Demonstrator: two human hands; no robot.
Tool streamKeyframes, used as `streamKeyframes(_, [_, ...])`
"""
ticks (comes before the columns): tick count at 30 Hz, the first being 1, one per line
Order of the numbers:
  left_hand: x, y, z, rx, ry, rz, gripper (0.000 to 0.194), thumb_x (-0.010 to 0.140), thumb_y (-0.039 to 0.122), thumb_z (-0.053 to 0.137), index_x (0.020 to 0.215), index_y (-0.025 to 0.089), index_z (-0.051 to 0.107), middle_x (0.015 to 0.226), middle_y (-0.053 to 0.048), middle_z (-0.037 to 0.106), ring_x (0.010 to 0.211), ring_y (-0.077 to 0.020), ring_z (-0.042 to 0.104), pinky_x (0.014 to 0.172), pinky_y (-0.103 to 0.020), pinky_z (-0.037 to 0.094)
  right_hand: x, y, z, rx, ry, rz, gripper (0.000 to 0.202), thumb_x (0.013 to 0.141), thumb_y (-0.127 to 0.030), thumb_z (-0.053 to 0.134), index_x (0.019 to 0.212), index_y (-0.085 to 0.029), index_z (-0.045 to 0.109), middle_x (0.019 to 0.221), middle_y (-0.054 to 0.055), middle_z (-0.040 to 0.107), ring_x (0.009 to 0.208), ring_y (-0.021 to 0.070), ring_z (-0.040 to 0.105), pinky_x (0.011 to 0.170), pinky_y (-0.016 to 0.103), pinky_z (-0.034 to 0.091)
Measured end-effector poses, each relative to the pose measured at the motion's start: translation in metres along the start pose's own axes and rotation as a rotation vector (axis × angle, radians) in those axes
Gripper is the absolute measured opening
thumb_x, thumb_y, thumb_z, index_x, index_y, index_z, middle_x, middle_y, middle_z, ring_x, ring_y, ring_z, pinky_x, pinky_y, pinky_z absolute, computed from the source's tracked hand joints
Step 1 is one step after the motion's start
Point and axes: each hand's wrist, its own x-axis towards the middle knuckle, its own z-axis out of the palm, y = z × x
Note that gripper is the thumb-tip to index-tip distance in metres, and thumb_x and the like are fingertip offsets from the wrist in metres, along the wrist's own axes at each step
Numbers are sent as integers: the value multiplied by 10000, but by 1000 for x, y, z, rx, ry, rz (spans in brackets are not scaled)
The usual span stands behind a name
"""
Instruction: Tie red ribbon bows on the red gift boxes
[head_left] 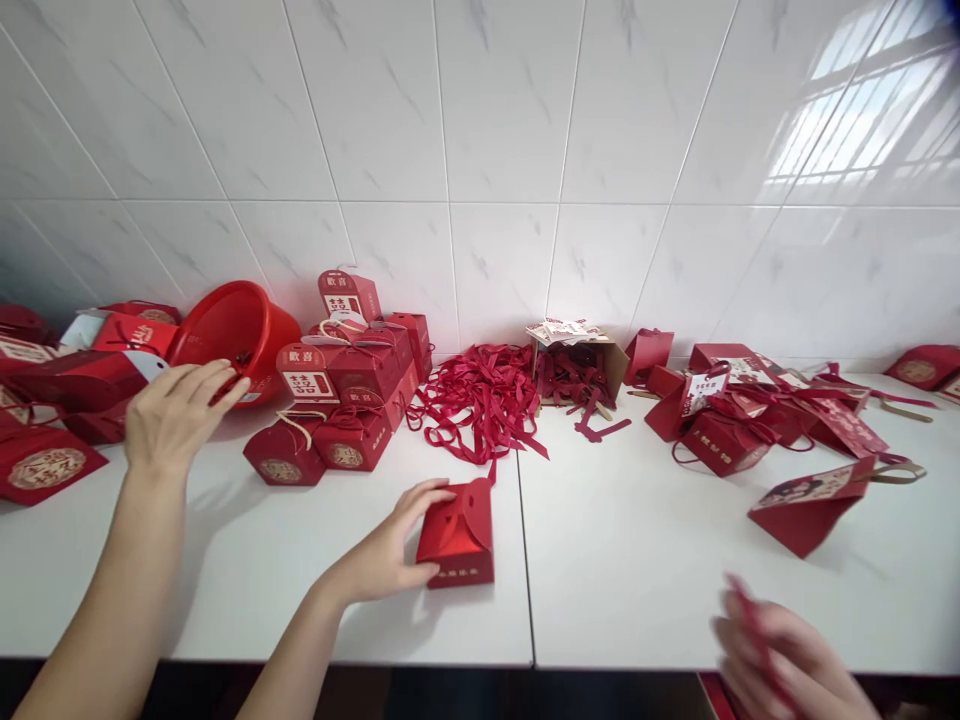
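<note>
The left hand [379,548] is curved around the near-left side of a red box [455,545], fingers on its upper part and thumb low on the front. The box sits on the worktop [607,560], just right of that hand's palm, with gold lettering on the front and rounded flaps folded in at the top. The right hand [787,655] is well off to the right, at the worktop's near edge; it is blurred, but its fingers are closed on a narrow red strip [754,630].

Beyond the left hand and the box lies a loose heap of red ribbons [484,395]; one end trails down near the box's far corner, and whether it touches cannot be told. Right of the heap, a carton [615,365] holds more dark red strips, some spilling toward the hands, with white cards [562,330] on top. Past the right hand, a tilted box [806,508] with a looped ribbon rests in front of a jumble of boxes [724,440].

Beyond and left of the left hand, a stack of boxes [356,440] stands beside a red bowl [277,340]. Farther left, a co-worker's hand [172,410] reaches to the bowl's near side, its fingertips partly hidden. Left of that hand, more boxes [56,470] crowd together.
</note>
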Motion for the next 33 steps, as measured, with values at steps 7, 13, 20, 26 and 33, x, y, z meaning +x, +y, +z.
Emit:
streamKeyframes(7, [-34,44,46,-553,-589,44,719,643,43,519,1319,252,387,1488,-108,278,1365,-253,329,1073,-394,367,14,10,74,-62,-192,375,287,745,-454,703,803,-173,711,591,15,548,485,89,425,445,231,353])
streamKeyframes(13, [-27,49,44,-610,-643,52,759,671,42,543,1366,264,333,1492,-105,243,1398,-258,248,1120,-440,286,17,16,88,0,-121,288,307,782,-451,670,945,-195,621,688,-17,537,514,66,451,464,198,369])
streamKeyframes(20, [-24,60,46,-551,-576,-37,413,825,235,564,1231,275,503,1446,-93,327,1388,-277,252,1117,-453,288,12,22,96,60,-152,277,274,797,-425,663,912,-192,578,702,-24,524,533,58,432,464,185,349])
streamKeyframes(26, [-27,69,53,-511,-449,-120,220,873,260,493,1072,279,584,1419,-67,376,1382,-271,256,1119,-466,289,9,26,91,20,-113,284,266,807,-422,653,899,-191,558,664,-38,494,520,56,404,466,188,326])
streamKeyframes(33, [-29,73,54,-519,-470,-143,215,899,274,446,1058,291,590,1443,-47,341,1399,-255,214,1128,-470,273,7,29,97,45,-120,284,269,804,-426,650,894,-191,556,667,-35,499,533,64,410,454,186,321])
